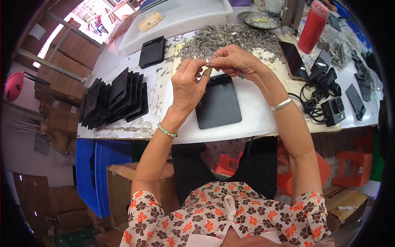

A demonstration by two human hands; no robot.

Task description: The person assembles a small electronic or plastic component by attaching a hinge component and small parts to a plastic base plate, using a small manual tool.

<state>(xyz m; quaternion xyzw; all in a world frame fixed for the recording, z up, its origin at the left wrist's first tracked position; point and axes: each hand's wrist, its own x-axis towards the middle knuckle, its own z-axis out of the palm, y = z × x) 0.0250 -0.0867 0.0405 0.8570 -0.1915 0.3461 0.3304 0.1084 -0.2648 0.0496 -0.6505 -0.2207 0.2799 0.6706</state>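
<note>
My left hand (pixel 189 84) and my right hand (pixel 236 61) meet above a flat black plastic panel (pixel 219 105) on a white sheet. Both are closed, fingertips almost touching. The left one pinches something too small to make out; a tan finger cot (pixel 207 72) covers its thumb. In the right one is a slim metal tool (pixel 211 51), its thin shaft sticking out up and to the left. A green bit shows under that palm. Just beyond the hands spreads a heap of small metal pieces (pixel 230 37).
Black plastic panels (pixel 119 96) lean in a stack at left, with a single panel (pixel 152 52) behind. At right are a phone (pixel 293 59), a red bottle (pixel 313 26) and a coiled black cable (pixel 313 101). A white tray (pixel 181 22) stands at the back; a blue bin (pixel 88 173) sits below.
</note>
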